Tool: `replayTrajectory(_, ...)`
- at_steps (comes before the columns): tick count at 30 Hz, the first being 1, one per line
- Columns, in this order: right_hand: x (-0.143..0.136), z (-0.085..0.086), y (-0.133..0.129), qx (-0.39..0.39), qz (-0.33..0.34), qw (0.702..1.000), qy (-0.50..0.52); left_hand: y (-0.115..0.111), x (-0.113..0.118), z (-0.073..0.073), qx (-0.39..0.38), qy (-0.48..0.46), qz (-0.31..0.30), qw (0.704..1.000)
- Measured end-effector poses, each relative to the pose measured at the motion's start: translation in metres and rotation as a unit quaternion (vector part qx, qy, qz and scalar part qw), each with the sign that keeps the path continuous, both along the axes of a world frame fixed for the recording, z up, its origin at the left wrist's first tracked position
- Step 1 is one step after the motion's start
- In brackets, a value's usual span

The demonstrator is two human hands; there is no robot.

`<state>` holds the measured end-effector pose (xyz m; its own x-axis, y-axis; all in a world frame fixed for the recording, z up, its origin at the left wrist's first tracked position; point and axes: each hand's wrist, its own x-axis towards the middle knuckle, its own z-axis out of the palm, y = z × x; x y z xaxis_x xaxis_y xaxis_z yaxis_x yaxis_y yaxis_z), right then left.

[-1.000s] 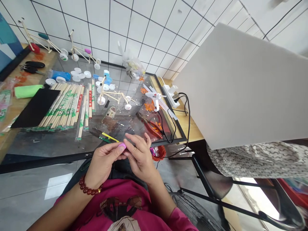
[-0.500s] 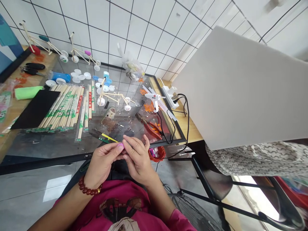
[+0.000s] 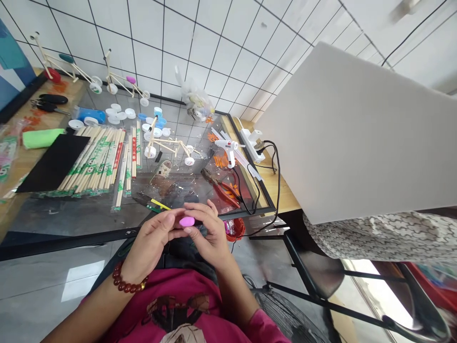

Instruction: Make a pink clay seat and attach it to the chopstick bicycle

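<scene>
A small smooth pink piece of modelling clay [image 3: 187, 221], oval with a tapered end, sits between my two hands just in front of the table edge. My right hand [image 3: 210, 233] holds it between the thumb below and the fingers behind. Fingers of my left hand [image 3: 153, 238] close in around its left side, and the left thumb lies apart from it. Beyond the hands on the glass table [image 3: 89, 216] stands a small bicycle model [image 3: 169, 143] of sticks with white bottle-cap wheels. Scissors [image 3: 148, 202] and a yellow strip [image 3: 160, 204] lie just past my left fingers.
Wrapped chopsticks [image 3: 94, 159], a black sheet [image 3: 53, 164] and bottle caps [image 3: 114, 114] lie left. Pliers [image 3: 221, 188], a hot glue gun [image 3: 228, 147] with its cable and a power strip [image 3: 252, 140] are right. Two finished bicycle models [image 3: 124, 81] stand behind. A white board [image 3: 357, 138] blocks the right.
My fingers have opened around the pink clay, which now shows as a whole tapered oval instead of a small bit. It has shifted slightly right and down; my left thumb has drawn back.
</scene>
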<state>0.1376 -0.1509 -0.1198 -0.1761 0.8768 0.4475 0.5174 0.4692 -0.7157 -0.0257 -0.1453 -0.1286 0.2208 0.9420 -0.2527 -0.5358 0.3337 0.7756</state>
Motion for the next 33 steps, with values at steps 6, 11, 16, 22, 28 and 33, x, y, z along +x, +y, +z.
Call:
replayTrajectory(6,0.001,-0.012,0.004,-0.005,-0.031,0.994,0.108,-0.004,0.000,-0.013,0.086,0.068,0.052,0.993)
replayTrajectory(11,-0.004,-0.017,0.004,-0.018,-0.018,0.990,0.141,-0.003,0.002,-0.018,0.163,0.120,0.067,0.977)
replayTrajectory(16,-0.007,-0.019,0.003,-0.042,0.000,0.983,0.177,-0.001,-0.002,-0.013,0.250,0.205,0.105,0.940)
replayTrajectory(22,-0.006,-0.018,0.004,-0.013,-0.016,0.989,0.147,-0.002,-0.003,-0.014,0.132,0.148,0.049,0.979)
replayTrajectory(28,-0.005,-0.019,0.004,0.025,-0.020,0.995,0.092,-0.001,-0.001,-0.009,0.067,0.099,0.018,0.993)
replayTrajectory(33,-0.006,-0.020,0.004,0.034,-0.022,0.996,0.074,-0.001,-0.002,-0.010,0.113,0.141,0.035,0.983)
